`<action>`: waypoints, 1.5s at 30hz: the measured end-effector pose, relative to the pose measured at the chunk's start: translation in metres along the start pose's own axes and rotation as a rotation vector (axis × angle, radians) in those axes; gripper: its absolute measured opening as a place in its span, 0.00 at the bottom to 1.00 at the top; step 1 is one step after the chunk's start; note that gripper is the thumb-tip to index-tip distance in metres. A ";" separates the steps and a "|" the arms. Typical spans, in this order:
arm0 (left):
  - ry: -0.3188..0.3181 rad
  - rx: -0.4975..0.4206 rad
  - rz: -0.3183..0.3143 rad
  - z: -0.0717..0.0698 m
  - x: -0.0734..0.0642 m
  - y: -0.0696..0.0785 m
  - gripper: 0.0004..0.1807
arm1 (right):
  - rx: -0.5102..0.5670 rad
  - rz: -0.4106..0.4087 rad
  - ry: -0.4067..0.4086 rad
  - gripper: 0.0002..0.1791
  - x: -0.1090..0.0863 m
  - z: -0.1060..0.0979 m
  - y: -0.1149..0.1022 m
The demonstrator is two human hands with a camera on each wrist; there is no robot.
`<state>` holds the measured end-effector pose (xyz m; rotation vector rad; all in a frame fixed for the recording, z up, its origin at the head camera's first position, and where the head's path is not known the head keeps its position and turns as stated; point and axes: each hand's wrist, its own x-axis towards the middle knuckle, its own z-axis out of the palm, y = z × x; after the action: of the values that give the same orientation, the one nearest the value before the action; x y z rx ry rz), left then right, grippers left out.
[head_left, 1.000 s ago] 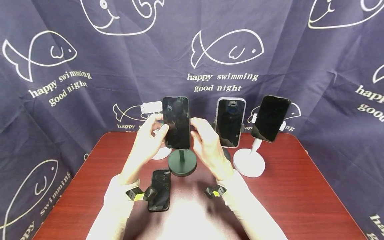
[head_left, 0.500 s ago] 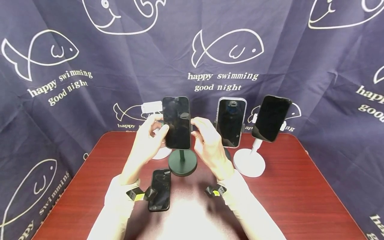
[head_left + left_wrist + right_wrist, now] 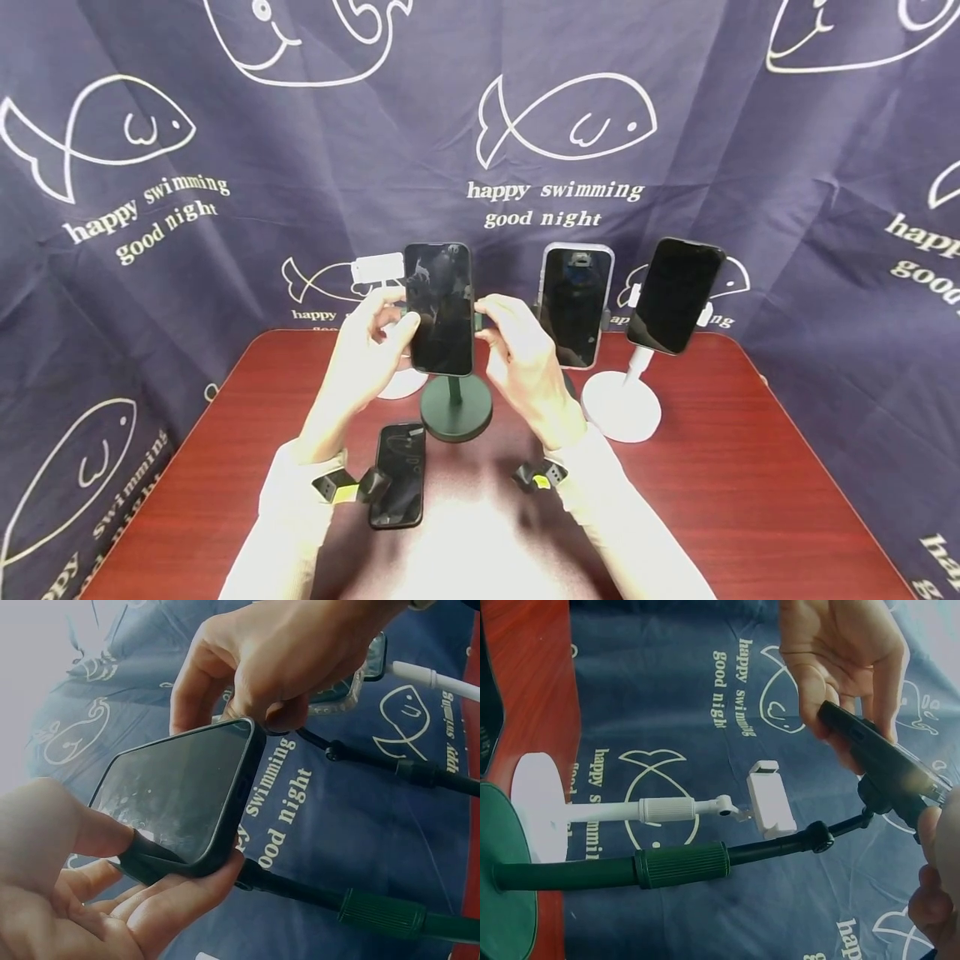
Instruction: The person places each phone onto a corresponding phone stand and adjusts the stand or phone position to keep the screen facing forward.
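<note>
In the head view a black smartphone (image 3: 440, 308) stands upright at the head of a dark green phone stand (image 3: 456, 421). My left hand (image 3: 356, 358) grips its left edge, thumb on the front and fingers behind, as the left wrist view also shows. On the other side my right hand (image 3: 525, 362) pinches the green clamp arm (image 3: 478, 321) of the stand, which sticks out past the phone's right edge. Seen from the right wrist, the phone (image 3: 885, 761) lies against the stand's holder; most of the clamp is hidden behind it.
A second black smartphone (image 3: 400, 483) lies flat on the red table (image 3: 750, 483) beside my left wrist. To the right, two phones (image 3: 576, 308) (image 3: 677, 296) sit in stands, one with a white base (image 3: 622, 407). Behind my left hand stands a white phone stand (image 3: 378, 268).
My right fingers have moved slightly right, away from the phone's edge, and the green clamp arm now shows between them and the phone. The left hand keeps its hold.
</note>
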<state>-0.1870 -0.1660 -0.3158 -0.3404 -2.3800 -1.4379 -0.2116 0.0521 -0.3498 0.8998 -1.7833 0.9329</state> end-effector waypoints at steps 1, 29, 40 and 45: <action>-0.001 0.003 0.004 0.000 0.000 0.000 0.21 | -0.001 -0.001 0.004 0.18 0.000 0.000 0.000; -0.007 -0.127 -0.048 0.008 0.001 -0.001 0.22 | 0.097 0.152 -0.018 0.22 -0.009 0.000 -0.003; 0.072 -0.193 -0.093 0.022 -0.012 -0.008 0.26 | 0.362 0.580 0.003 0.25 -0.017 0.005 -0.018; 0.093 -0.185 -0.101 0.027 -0.017 -0.009 0.27 | 0.491 0.687 0.022 0.24 -0.016 0.008 -0.022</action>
<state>-0.1798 -0.1464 -0.3417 -0.1959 -2.2253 -1.6864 -0.1904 0.0387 -0.3626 0.5432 -1.9071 1.8684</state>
